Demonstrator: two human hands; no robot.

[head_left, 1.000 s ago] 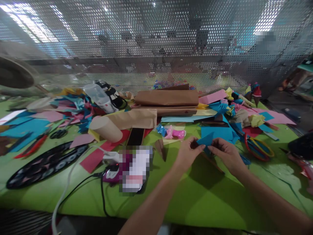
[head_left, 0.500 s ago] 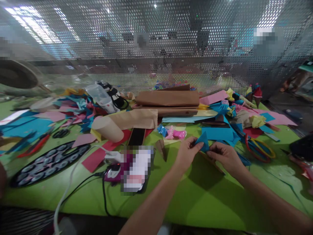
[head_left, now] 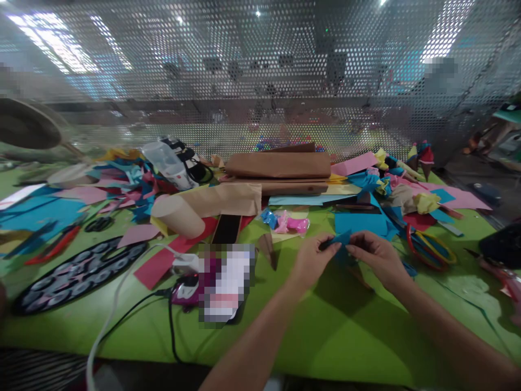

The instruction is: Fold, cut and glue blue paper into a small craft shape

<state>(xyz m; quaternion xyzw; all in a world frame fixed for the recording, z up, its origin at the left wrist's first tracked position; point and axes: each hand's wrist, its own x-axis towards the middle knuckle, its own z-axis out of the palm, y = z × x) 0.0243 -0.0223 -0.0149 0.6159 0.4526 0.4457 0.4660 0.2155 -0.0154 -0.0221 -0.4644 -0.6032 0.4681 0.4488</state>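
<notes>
A small piece of blue paper is held between my two hands over the green table. My left hand pinches its left side with thumb and fingers. On its right side my right hand has the paper pinched too. Below the hands a brown paper piece shows, partly hidden. To the left of my left hand a small brown paper cone lies on the table. Behind it sit wrapped blue and pink candies.
Scissors with red and yellow handles lie at the right. A black palette, a phone with cables and a beige paper roll are at the left. Brown paper rolls and coloured scraps line the back.
The blue paper has turned from an upright pointed shape to a flatter, lower one. My right hand has moved slightly up and closer to my left hand.
</notes>
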